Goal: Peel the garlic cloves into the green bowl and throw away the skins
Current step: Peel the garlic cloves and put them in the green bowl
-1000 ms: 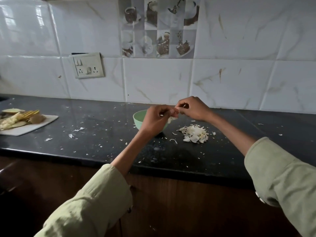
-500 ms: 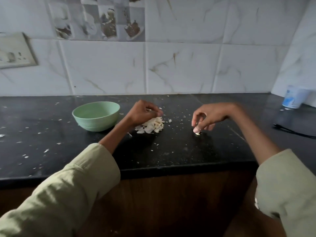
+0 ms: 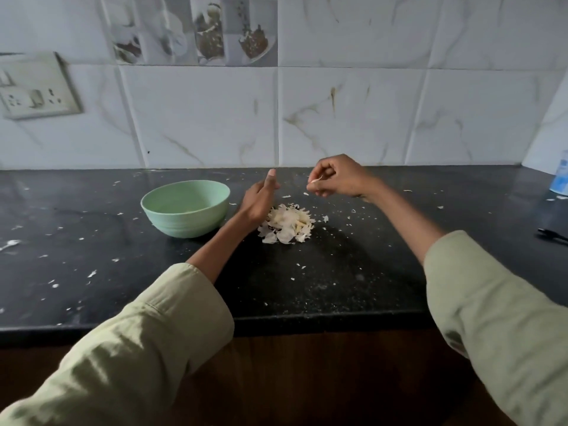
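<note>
Two hands hover above the black counter (image 3: 92,216), each reaching out of a pale green sleeve (image 3: 147,342). The right hand (image 3: 339,176) hangs in the air with its fingers curled in, and its fingertips (image 3: 311,188) pinch a small pale piece, a garlic clove (image 3: 315,180) or a scrap of skin; it is too small to tell which. The left hand (image 3: 258,201) is held edge-on, with a straight finger or thumb pointing up toward 12 o'clock and the rest loosely curled; whether anything sits in it cannot be told.

From the pinched piece, the heap of garlic skins (image 3: 287,224) lies on the counter at about 7 o'clock, near but clearly apart from it, and just beside the left wrist at its 4 o'clock. The green bowl (image 3: 186,207) stands upright at about 8 o'clock from the pinch, beyond the left hand, which is between bowl and right hand. The bowl's inside shows only a pale patch low down, too dim to name.

Loose white flecks speckle the counter all round. On the tiled wall (image 3: 353,118), a switch plate (image 3: 33,87) sits at far 9 o'clock, and a white and blue container (image 3: 561,176) is cut off at the 3 o'clock edge.
</note>
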